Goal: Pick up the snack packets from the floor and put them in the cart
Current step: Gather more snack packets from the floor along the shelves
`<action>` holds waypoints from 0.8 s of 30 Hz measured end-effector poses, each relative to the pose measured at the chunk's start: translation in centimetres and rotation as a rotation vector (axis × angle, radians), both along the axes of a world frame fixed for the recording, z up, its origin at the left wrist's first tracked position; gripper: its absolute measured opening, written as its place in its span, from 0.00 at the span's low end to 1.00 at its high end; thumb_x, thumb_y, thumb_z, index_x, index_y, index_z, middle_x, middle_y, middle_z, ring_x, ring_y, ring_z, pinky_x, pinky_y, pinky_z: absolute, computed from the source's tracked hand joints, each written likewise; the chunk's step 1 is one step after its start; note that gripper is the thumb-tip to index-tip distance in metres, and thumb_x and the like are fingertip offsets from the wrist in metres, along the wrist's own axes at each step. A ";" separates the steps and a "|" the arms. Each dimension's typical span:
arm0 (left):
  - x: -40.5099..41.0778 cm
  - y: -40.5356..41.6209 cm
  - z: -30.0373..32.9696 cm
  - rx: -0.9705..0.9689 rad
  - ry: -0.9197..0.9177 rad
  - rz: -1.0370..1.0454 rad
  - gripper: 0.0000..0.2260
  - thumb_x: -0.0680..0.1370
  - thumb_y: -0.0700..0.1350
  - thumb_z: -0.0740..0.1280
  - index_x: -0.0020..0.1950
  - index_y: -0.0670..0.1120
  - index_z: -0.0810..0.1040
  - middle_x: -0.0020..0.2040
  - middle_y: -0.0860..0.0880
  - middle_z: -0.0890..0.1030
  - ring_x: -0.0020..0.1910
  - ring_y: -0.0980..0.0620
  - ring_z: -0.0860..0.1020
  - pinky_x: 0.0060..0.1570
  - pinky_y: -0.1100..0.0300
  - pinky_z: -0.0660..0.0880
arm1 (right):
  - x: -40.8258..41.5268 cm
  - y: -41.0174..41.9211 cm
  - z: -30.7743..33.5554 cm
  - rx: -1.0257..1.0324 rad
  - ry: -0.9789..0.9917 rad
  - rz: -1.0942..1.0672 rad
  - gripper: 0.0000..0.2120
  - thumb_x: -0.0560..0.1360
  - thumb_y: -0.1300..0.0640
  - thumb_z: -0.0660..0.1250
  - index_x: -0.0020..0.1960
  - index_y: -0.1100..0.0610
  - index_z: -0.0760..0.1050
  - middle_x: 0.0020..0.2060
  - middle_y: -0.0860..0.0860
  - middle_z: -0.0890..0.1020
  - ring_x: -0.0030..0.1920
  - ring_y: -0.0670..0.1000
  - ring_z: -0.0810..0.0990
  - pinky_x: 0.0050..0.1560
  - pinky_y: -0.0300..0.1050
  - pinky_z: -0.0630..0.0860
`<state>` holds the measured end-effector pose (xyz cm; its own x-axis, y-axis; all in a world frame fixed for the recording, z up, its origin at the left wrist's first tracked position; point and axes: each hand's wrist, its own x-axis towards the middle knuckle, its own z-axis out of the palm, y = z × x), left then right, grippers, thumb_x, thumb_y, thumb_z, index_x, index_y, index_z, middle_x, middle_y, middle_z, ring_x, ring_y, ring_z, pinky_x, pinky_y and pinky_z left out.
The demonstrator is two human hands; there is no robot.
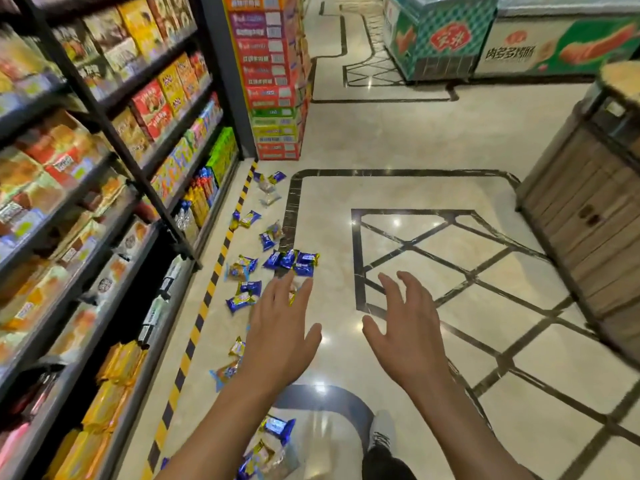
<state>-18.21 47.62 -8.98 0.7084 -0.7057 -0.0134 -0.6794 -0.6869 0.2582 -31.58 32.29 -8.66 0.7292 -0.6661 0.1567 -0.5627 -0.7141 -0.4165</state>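
1. Both hands reach forward over the floor (398, 140): the left hand (277, 336) has straight, spread fingers and holds nothing; the right hand (403, 336) is spread too, fingers loosely bent, also holding nothing.
2. The snack packets (292, 261) lie scattered on the floor in a loose line beside the striped tape (197, 327) at the foot of the shelves (104, 188), from near the stacked boxes (273, 98) down to the person's shoe (381, 431).
3. A blue cluster lies just beyond the left fingertips; more packets lie under the left forearm.
4. The cart is not in view.
5. The packets look light, soft and crinkly, probably slippery in their glossy film; the contents may crush.
6. A pinch on a sealed end or a gentle scoop of several at once seems best.
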 end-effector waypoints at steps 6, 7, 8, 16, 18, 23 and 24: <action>3.5 -10.9 0.2 0.030 -0.021 0.054 0.33 0.79 0.60 0.59 0.81 0.55 0.51 0.81 0.49 0.49 0.80 0.45 0.50 0.75 0.44 0.58 | 3.7 -11.3 0.4 -0.009 0.020 0.032 0.30 0.71 0.45 0.64 0.71 0.52 0.67 0.68 0.55 0.69 0.67 0.58 0.67 0.69 0.62 0.65; 3.8 -12.5 0.3 0.024 -0.015 0.070 0.33 0.79 0.60 0.59 0.81 0.55 0.50 0.82 0.50 0.48 0.80 0.46 0.49 0.76 0.45 0.56 | 4.3 -13.1 0.4 -0.016 0.030 0.047 0.30 0.71 0.45 0.64 0.72 0.52 0.66 0.68 0.55 0.69 0.68 0.58 0.67 0.70 0.62 0.65; 4.2 -14.0 0.5 0.017 -0.010 0.084 0.33 0.80 0.59 0.59 0.81 0.55 0.50 0.82 0.50 0.47 0.80 0.46 0.48 0.76 0.45 0.56 | 4.9 -14.8 0.6 -0.027 0.041 0.066 0.31 0.71 0.44 0.63 0.72 0.51 0.66 0.69 0.55 0.68 0.68 0.57 0.67 0.70 0.61 0.64; 8.1 -22.3 1.5 0.031 -0.025 0.107 0.32 0.80 0.58 0.60 0.81 0.55 0.51 0.81 0.50 0.49 0.80 0.45 0.47 0.76 0.45 0.55 | 10.0 -23.8 2.1 0.013 0.001 0.111 0.31 0.71 0.44 0.60 0.73 0.50 0.64 0.70 0.53 0.65 0.71 0.56 0.63 0.71 0.59 0.64; 9.6 -24.3 1.3 0.011 -0.020 0.116 0.32 0.80 0.57 0.61 0.81 0.55 0.52 0.81 0.49 0.51 0.79 0.44 0.48 0.76 0.44 0.55 | 11.5 -25.3 1.6 0.041 0.015 0.137 0.31 0.72 0.44 0.60 0.74 0.50 0.63 0.71 0.52 0.63 0.72 0.55 0.60 0.71 0.57 0.65; 15.0 -29.0 0.0 0.016 0.008 0.136 0.33 0.80 0.58 0.59 0.81 0.56 0.49 0.81 0.49 0.47 0.80 0.45 0.44 0.76 0.45 0.50 | 16.8 -29.7 0.3 0.040 0.073 0.194 0.31 0.74 0.45 0.64 0.75 0.49 0.60 0.73 0.52 0.61 0.73 0.54 0.58 0.72 0.55 0.64; 16.3 -29.8 -0.2 0.013 0.012 0.144 0.33 0.80 0.58 0.59 0.81 0.56 0.48 0.82 0.49 0.46 0.79 0.45 0.44 0.76 0.45 0.50 | 18.2 -30.7 0.2 0.031 0.085 0.198 0.32 0.74 0.45 0.64 0.75 0.49 0.60 0.73 0.52 0.60 0.73 0.54 0.58 0.72 0.54 0.63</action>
<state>-1.92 17.79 -9.16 0.8021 -0.5963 -0.0315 -0.5702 -0.7806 0.2560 -13.34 1.55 -8.49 0.8563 -0.5117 0.0701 -0.4466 -0.8017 -0.3972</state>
